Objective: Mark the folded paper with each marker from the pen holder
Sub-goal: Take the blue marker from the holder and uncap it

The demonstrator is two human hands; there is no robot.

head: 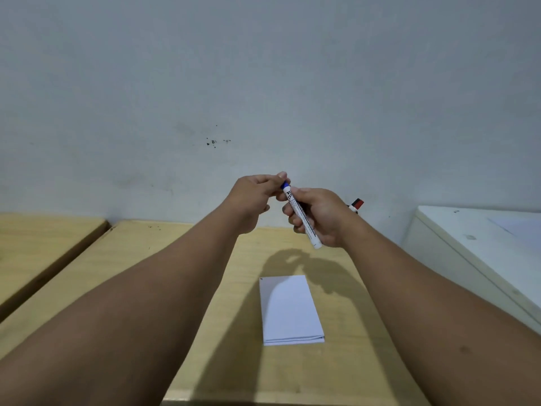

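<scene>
Folded paper point(291, 310) flat on bench point(181, 268), below both hands. Right hand point(319, 216) wrapped around blue marker point(304, 219); left hand point(251, 197) pinching its cap end. Risk: a sudden cap release could jerk the tip and stray-mark fingers.

I see the folded paper point(291, 309) lying on the table point(181, 259), near its front edge. Both my hands hold the marker point(303, 217) above the table's rear edge, left hand point(254, 197) at its upper end, right hand point(320, 215) around its barrel.
</scene>
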